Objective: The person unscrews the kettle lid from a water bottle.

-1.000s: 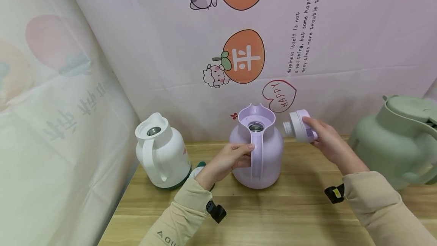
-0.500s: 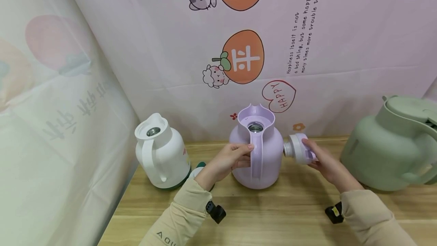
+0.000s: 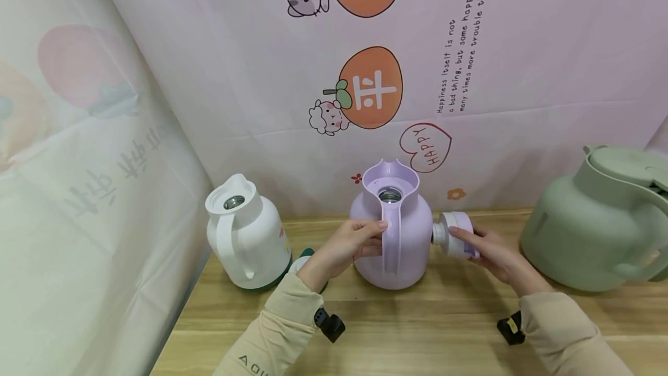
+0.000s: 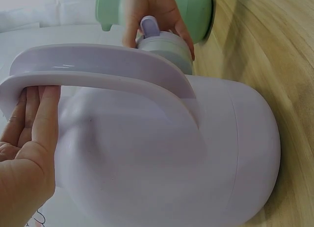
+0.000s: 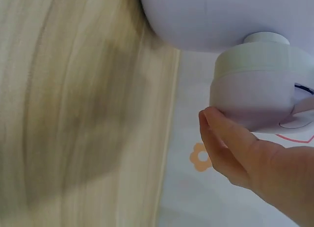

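Right hand (image 5: 257, 163) | holds lid (image 5: 252, 92) (neck (image 5: 266, 37) toward lilac vessel (image 5: 196, 16)) | wooden tabletop (image 5: 88, 114)

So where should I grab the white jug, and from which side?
Probably best by the upper part of its handle, coming from the near side. The white jug stands upright with that handle facing you and its spout pointing away; its mouth is uncovered, so keep it level.

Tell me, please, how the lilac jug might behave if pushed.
The lilac jug would probably hold its shape, looking smooth and rigid. Being broad-bodied, it might slide before tipping. Toppled, it could spill any contents from its uncovered mouth.
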